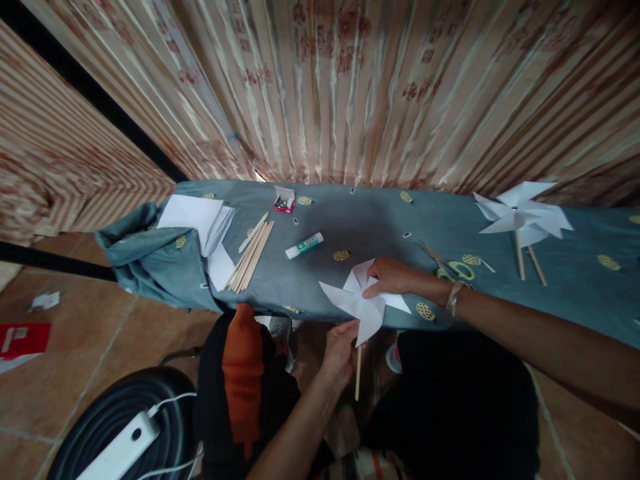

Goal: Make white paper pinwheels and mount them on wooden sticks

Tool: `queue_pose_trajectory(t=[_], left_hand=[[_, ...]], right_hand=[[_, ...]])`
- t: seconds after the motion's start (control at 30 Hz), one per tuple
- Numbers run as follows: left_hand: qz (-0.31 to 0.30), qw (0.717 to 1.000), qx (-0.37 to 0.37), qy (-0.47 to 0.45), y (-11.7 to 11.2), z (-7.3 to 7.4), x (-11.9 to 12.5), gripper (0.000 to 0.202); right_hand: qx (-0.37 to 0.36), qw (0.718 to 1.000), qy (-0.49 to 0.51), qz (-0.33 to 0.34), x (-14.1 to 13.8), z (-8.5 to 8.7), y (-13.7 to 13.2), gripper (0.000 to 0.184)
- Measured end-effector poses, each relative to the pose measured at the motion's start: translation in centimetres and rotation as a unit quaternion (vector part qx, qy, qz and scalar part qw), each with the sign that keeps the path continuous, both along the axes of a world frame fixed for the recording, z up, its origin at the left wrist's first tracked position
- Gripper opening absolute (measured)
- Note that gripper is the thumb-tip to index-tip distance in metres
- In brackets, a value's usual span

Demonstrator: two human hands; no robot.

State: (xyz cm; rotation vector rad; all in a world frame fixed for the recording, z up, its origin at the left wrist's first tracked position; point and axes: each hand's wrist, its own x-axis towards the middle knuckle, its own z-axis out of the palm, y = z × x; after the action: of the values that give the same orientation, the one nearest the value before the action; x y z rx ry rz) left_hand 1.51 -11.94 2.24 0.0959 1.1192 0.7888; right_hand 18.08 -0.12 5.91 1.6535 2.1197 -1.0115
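Observation:
A white paper pinwheel (369, 319) on a wooden stick (358, 380) is held at the table's front edge, its stick pointing down. My left hand (341, 347) is closed round the upper stick, just below the paper blades. My right hand (393, 277) presses its thumb and fingers at the pinwheel's middle; the hub is hidden beneath them. Right of that hand lie scissors with green handles (457, 269). A glue stick (305, 245) and a small red open box of pins (285, 200) lie to the left.
Several wooden sticks (253, 257) and white paper sheets (193, 217) are on the left of the cloth-covered table (320, 293). More pinwheels (523, 213) lie at the right. A pleated curtain (320, 100) hangs behind. A white power strip (123, 447) rests on a black round stool (95, 407).

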Motion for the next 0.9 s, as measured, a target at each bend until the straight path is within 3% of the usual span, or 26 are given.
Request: queue_pose_trajectory(t=[0.37,0.6,0.9], left_hand=[[0.007,0.999,0.034,-0.019,-0.9,-1.0,-0.3,0.057],[-0.095,0.990,0.104,-0.016,-3.1,-1.1,-1.3,0.057],[-0.121,0.984,0.127,-0.019,-3.7,0.1,0.2,0.061]], right_hand=[[-0.005,1.000,0.000,0.000,-0.1,0.0,0.3,0.030],[-0.017,1.000,0.011,-0.007,-0.2,0.5,0.3,0.029],[-0.023,0.999,-0.004,0.032,1.6,0.8,0.5,0.032]])
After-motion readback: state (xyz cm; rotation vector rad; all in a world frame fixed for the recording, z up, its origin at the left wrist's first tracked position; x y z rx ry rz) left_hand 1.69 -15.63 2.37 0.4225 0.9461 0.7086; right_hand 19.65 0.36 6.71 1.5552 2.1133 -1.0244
